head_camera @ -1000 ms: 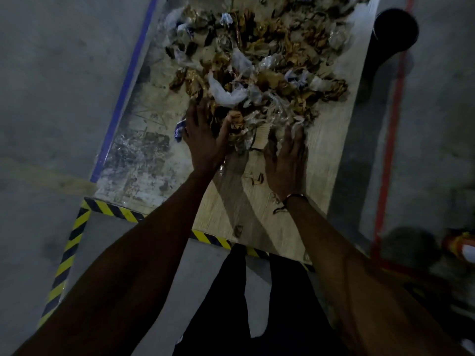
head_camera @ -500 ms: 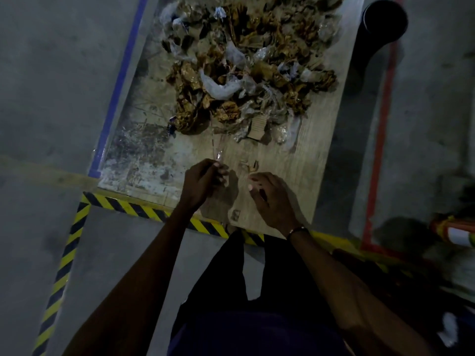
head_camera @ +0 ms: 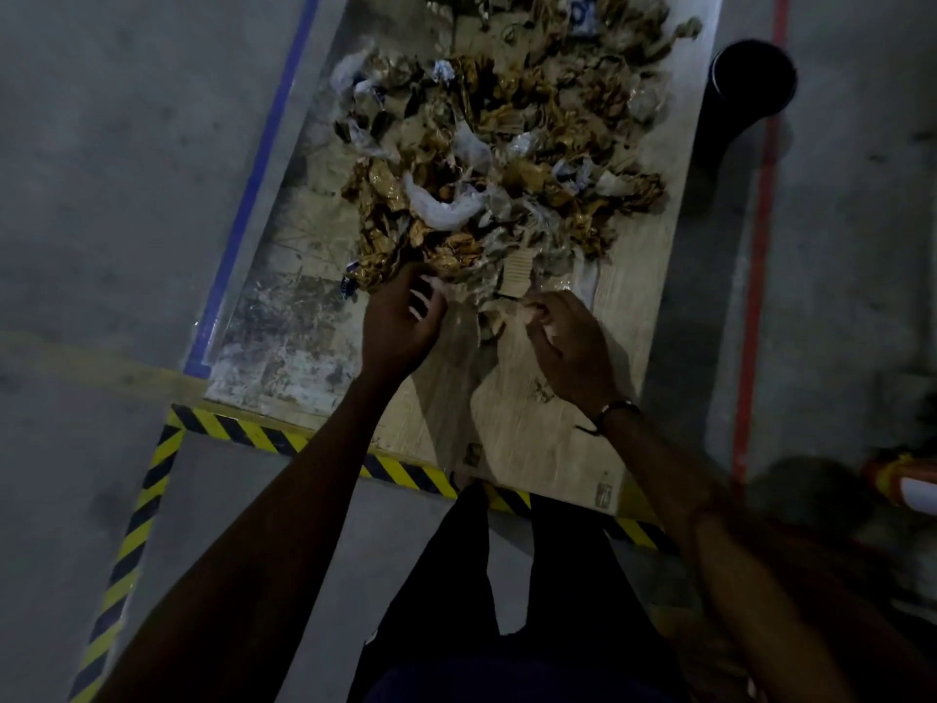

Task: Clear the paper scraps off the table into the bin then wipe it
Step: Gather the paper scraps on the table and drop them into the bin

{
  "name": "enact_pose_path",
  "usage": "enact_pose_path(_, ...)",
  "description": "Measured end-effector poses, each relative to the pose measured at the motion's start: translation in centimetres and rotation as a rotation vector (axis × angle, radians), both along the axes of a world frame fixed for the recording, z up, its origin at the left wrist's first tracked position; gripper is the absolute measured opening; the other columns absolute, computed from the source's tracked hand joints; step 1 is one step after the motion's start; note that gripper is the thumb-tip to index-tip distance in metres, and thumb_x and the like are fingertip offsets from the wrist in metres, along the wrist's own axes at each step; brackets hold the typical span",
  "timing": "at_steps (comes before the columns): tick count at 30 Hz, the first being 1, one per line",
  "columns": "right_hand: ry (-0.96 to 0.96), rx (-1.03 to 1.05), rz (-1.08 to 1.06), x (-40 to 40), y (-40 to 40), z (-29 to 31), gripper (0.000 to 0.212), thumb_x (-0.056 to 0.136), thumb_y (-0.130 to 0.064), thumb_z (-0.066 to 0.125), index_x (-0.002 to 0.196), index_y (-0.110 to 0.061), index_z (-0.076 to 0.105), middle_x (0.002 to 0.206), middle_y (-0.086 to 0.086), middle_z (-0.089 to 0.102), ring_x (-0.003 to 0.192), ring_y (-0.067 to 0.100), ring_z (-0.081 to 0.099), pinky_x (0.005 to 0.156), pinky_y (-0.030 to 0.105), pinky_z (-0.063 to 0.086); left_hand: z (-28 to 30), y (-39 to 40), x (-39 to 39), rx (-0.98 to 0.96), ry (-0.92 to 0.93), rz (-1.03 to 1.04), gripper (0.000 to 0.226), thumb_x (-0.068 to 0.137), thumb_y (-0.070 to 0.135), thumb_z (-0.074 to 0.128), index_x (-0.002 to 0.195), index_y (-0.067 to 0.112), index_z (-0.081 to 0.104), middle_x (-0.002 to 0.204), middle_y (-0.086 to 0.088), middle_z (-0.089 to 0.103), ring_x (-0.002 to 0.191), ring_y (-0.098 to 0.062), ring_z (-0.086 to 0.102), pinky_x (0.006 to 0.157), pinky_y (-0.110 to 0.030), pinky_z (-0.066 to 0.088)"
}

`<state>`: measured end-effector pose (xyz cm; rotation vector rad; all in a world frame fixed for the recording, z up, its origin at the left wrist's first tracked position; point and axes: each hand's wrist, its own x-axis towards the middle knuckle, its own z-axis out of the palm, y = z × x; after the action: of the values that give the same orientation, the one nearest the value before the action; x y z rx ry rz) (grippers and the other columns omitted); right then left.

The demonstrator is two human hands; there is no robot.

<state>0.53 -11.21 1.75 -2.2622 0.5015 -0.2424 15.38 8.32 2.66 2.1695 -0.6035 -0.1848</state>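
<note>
- Since half a second ago we have brought both hands back up from the near bare part of the desk [head_camera: 557, 438] to the lower edge of the paper scraps [head_camera: 507, 159], in the middle of the frame.
- Our left hand [head_camera: 400, 322] now sits at the near tip of the pile, fingers [head_camera: 428, 296] loosely curled and slightly apart; they touch the crumpled brown pieces, but we cannot tell whether they have closed on anything.
- Our right hand [head_camera: 570, 337] lies just right of it, below a small ribbed cardboard piece [head_camera: 517, 271]. Its fingers are bent together near a pale scrap; whether they pinch it is too dark to say.
- The scraps, brown paper mixed with white and clear plastic bits, cover the upper centre of the desk, running out of the top of the frame.
- The black bin [head_camera: 753, 78] stands on the floor at the upper right, beside the desk's right edge and well apart from both hands.
- We judge the clearing step has barely started: almost the whole heap is on the desk, and no cloth for wiping shows.
- Next we likely need to scoop a handful between both hands, or sweep the heap towards the right edge, and carry it across to the bin without shedding light pieces onto the floor.
</note>
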Motion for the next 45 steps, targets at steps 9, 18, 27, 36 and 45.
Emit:
enact_pose_path(9,0.049,-0.041,-0.384,0.6,-0.4,-2.8,0.078,0.101,-0.049,0.063,0.162,-0.013,0.031,0.169,0.018,0.017,0.156,0.035,0.020,0.125,0.043,0.027,-3.3,0.7,1.5,0.165,-0.114,0.385,0.077,0.095,0.062,0.066,0.152,0.013,0.046,0.161,-0.013,0.037,0.147,-0.033,0.038,0.118,-0.051,0.036)
enact_pose_path(18,0.189,-0.081,-0.443,5.5,0.7,-5.8,0.086,0.105,-0.064,0.035,0.169,-0.014,0.009,0.176,0.017,0.001,0.163,0.035,-0.005,0.129,0.058,-0.003,-5.9,-5.4,3.5,0.265,0.215,0.378,0.081,0.104,0.066,0.033,0.169,0.023,0.010,0.177,-0.006,0.005,0.163,-0.029,-0.006,0.124,-0.062,-0.014)
enact_pose_path(27,0.133,-0.061,-0.383,0.2,0.7,-5.6,0.089,0.105,-0.065,0.035,0.167,-0.006,0.012,0.175,0.017,0.011,0.163,0.029,0.008,0.133,0.048,0.013,-6.1,-4.5,-1.8,0.162,0.076,0.351,0.081,0.105,0.063,0.042,0.167,0.017,0.020,0.176,-0.010,0.010,0.162,-0.029,0.010,0.129,-0.055,0.014)
enact_pose_path(36,0.130,-0.128,-0.337,3.4,-0.5,-6.2,0.087,0.107,-0.057,0.040,0.167,-0.004,0.007,0.176,0.017,0.003,0.164,0.027,0.001,0.131,0.029,-0.007,-7.6,-8.5,-2.0,0.301,0.036,0.293,0.078,0.106,0.063,0.032,0.169,0.021,0.012,0.177,-0.010,0.004,0.163,-0.036,0.002,0.131,-0.056,0.006)
enact_pose_path(45,-0.020,-0.018,-0.494,4.7,-3.7,-3.8,0.088,0.101,-0.063,0.048,0.167,-0.012,0.020,0.175,0.013,0.014,0.163,0.026,0.013,0.128,0.023,0.010,-4.0,-4.9,0.5,0.226,-0.151,0.412,0.059,0.103,0.050,0.058,0.151,0.019,0.045,0.160,-0.016,0.038,0.147,-0.037,0.039,0.115,-0.052,0.037)
